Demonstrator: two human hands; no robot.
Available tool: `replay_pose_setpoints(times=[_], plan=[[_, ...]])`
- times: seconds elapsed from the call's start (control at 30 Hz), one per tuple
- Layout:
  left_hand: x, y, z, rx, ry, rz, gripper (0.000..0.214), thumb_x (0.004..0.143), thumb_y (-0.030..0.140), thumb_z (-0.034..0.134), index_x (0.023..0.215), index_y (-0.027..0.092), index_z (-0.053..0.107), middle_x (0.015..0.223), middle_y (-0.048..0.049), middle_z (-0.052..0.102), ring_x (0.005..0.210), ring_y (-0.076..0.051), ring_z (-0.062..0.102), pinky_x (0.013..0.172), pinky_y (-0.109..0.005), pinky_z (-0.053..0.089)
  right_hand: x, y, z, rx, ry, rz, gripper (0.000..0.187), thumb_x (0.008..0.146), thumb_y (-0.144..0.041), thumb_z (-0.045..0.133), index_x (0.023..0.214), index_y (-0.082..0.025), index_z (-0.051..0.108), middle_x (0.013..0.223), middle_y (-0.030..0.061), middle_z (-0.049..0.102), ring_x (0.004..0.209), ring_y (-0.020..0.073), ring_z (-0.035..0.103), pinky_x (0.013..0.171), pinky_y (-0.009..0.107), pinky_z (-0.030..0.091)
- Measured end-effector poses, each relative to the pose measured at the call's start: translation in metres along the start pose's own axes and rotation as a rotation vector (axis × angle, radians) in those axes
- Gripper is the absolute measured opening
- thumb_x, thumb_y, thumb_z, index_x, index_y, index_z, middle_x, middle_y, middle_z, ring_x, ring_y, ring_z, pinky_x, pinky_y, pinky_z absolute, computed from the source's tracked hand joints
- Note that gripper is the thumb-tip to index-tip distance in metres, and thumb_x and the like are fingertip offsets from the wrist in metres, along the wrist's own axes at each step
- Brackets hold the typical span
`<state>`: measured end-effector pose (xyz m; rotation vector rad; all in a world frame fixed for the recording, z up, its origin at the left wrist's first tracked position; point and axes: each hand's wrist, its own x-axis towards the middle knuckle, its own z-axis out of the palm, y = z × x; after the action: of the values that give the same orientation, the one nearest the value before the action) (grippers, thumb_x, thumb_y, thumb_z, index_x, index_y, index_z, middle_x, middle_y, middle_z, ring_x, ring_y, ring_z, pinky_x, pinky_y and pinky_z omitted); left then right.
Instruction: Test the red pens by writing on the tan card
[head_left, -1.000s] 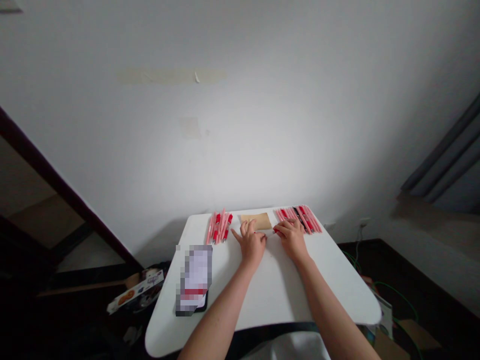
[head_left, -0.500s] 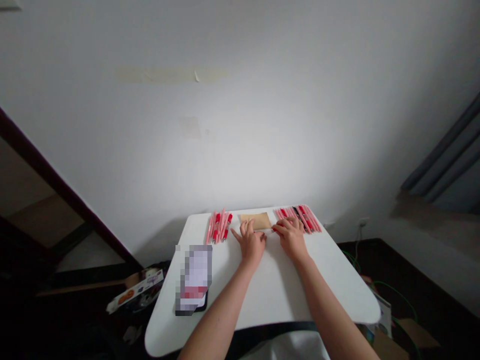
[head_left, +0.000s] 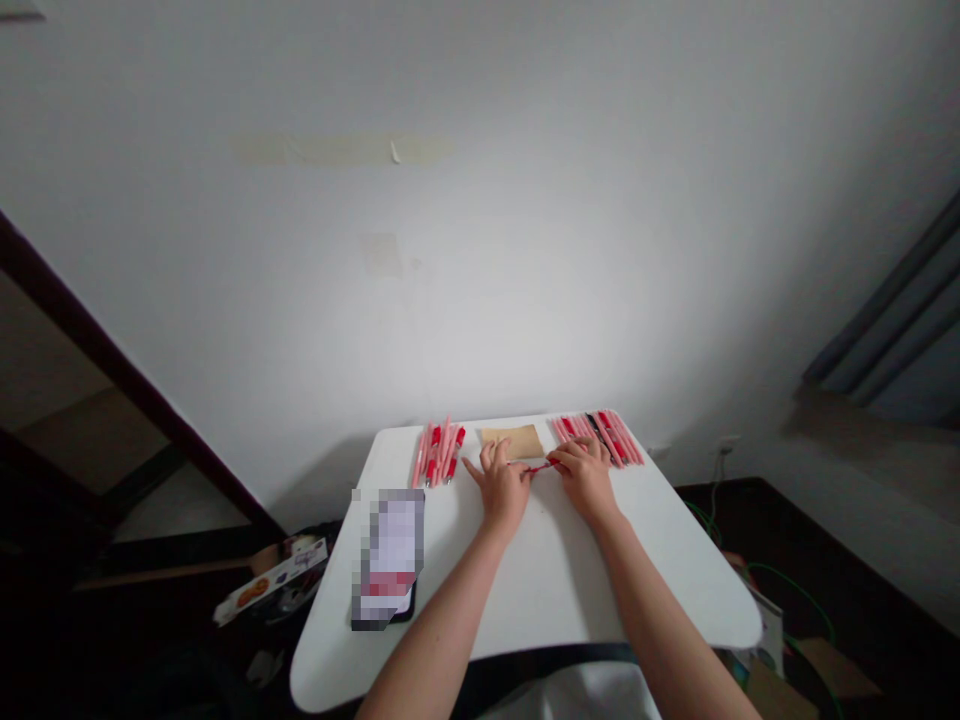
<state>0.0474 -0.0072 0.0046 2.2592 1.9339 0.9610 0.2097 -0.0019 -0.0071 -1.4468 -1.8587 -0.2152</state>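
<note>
In the head view, a slim red pen (head_left: 541,467) spans the short gap between the left hand (head_left: 504,488) and right hand (head_left: 585,482), each pinching an end. It looks smooth and straight. A tan paper sheet (head_left: 525,440) lies flat just beyond, its near edge partly covered by the left fingers. Pink-and-red pens (head_left: 439,455) are heaped far left; a tidier pen row (head_left: 616,440) sits far right, partly hidden by the right hand. A blurred phone (head_left: 391,555) rests near left on the white surface (head_left: 555,590).
</note>
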Motion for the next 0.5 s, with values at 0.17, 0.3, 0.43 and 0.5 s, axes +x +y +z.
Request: replay_pose_setpoints(times=[0.17, 0.3, 0.43, 0.5], plan=[[0.0001, 0.0008, -0.001, -0.008, -0.022, -0.006, 0.01, 0.077, 0.027, 0.066, 0.083, 0.028, 0.074, 0.138, -0.0032, 0.05, 0.133, -0.03, 0.033, 0.11, -0.071, 0.004, -0.0006, 0.0014, 0.0015, -0.021, 0.022, 0.076, 0.021, 0.086, -0.02, 0.056, 0.09, -0.032, 0.074, 0.102, 0.0039, 0.066, 0.105, 0.0268, 0.042, 0.091, 0.046, 0.027], [-0.001, -0.0011, 0.0005, -0.003, 0.016, -0.004, 0.01, 0.076, 0.028, 0.067, 0.084, 0.028, 0.073, 0.137, -0.0033, 0.051, 0.132, -0.029, 0.035, 0.111, -0.07, 0.006, -0.001, 0.0023, 0.0021, -0.049, 0.038, 0.113, 0.02, 0.085, -0.019, 0.058, 0.089, -0.031, 0.074, 0.103, 0.0045, 0.065, 0.105, 0.0271, 0.041, 0.092, 0.046, 0.027], [-0.0023, -0.003, 0.0004, -0.026, 0.06, -0.006, 0.009, 0.075, 0.027, 0.068, 0.083, 0.029, 0.072, 0.135, -0.0024, 0.053, 0.13, -0.028, 0.038, 0.11, -0.071, 0.01, -0.0016, 0.0044, 0.003, -0.041, 0.057, 0.141, 0.021, 0.084, -0.018, 0.058, 0.091, -0.03, 0.074, 0.104, 0.0041, 0.065, 0.106, 0.0268, 0.041, 0.092, 0.045, 0.027], [-0.0026, -0.0032, -0.0005, -0.037, 0.072, -0.011, 0.008, 0.075, 0.026, 0.069, 0.082, 0.029, 0.072, 0.133, -0.0027, 0.054, 0.128, -0.028, 0.04, 0.11, -0.071, 0.011, -0.0016, 0.006, 0.0035, -0.031, 0.07, 0.147, 0.022, 0.085, -0.018, 0.057, 0.091, -0.03, 0.074, 0.104, 0.0041, 0.065, 0.106, 0.0265, 0.041, 0.092, 0.045, 0.027]])
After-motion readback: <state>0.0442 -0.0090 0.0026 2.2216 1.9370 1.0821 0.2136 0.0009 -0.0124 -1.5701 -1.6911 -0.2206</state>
